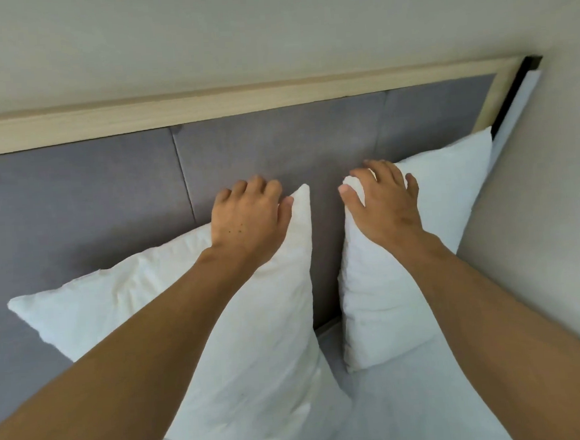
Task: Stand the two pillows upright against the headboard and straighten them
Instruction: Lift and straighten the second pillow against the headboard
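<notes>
Two white pillows stand upright against the grey padded headboard (84, 196). The left pillow (256, 342) leans with its top right corner up. My left hand (250, 219) rests over that top edge, fingers curled onto it. The right pillow (453, 215) stands beside it with a narrow gap between them. My right hand (383, 203) lies on the right pillow's top left corner, fingers spread over the edge and thumb on the inner side. Both forearms cover parts of the pillows' fronts.
A pale wooden rail (205, 105) tops the headboard, with a plain wall (268, 25) above. Another wall (547, 184) closes in on the right side. The white bed sheet (414, 400) lies below the pillows.
</notes>
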